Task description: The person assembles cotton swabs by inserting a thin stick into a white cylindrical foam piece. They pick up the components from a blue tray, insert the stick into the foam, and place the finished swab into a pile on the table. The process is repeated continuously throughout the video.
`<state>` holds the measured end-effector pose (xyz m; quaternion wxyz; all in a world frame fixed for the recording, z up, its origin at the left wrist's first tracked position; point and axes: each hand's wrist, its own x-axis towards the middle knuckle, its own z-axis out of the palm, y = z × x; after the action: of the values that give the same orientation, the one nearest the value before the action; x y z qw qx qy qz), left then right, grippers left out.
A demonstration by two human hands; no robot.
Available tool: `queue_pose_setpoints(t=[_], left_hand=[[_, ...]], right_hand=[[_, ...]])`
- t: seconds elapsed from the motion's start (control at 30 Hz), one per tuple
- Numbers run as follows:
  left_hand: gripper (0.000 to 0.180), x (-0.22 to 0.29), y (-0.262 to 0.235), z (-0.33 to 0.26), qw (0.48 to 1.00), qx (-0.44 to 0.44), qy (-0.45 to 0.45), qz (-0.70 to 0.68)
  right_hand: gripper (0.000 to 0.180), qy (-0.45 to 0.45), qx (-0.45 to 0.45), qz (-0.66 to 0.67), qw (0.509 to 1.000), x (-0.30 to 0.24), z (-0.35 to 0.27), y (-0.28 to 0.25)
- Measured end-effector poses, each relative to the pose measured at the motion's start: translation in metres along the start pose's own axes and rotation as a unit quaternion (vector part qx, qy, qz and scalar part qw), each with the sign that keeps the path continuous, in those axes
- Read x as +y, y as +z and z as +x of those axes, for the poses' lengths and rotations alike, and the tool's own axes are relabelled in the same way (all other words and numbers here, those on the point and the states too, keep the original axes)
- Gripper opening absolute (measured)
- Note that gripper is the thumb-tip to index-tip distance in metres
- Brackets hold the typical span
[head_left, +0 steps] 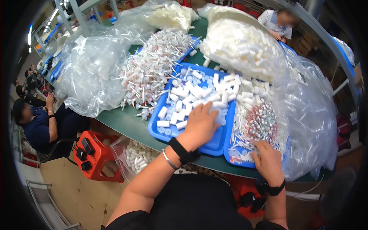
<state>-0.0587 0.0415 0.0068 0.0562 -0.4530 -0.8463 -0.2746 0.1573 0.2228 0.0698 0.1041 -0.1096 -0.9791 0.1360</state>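
The left hand lies palm down, fingers spread wide, on the near right part of the blue tray, its fingertips touching the white cylindrical caps that lie jumbled beyond it toward the tray's far side, their long axes pointing every way. To the right of that tray the right hand rests among the thin white-and-red pump parts on a second tray; whether it grips one I cannot tell. The caps lie nearer the left hand; both trays sit on the green surface.
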Motion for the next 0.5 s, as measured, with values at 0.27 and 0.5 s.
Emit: queue_pose_setpoints(t=[0.27,0.5], left_hand=[[0.041,-0.038,-0.053,-0.03,0.987,0.103,-0.116,-0.029],[0.055,-0.061,-0.034,-0.042,0.991,0.064,-0.114,0.019]], right_hand=[[0.023,-0.234,-0.054,0.106,0.965,-0.067,0.121,-0.031],[0.034,-0.195,-0.111,-0.03,0.974,-0.043,0.284,0.118]])
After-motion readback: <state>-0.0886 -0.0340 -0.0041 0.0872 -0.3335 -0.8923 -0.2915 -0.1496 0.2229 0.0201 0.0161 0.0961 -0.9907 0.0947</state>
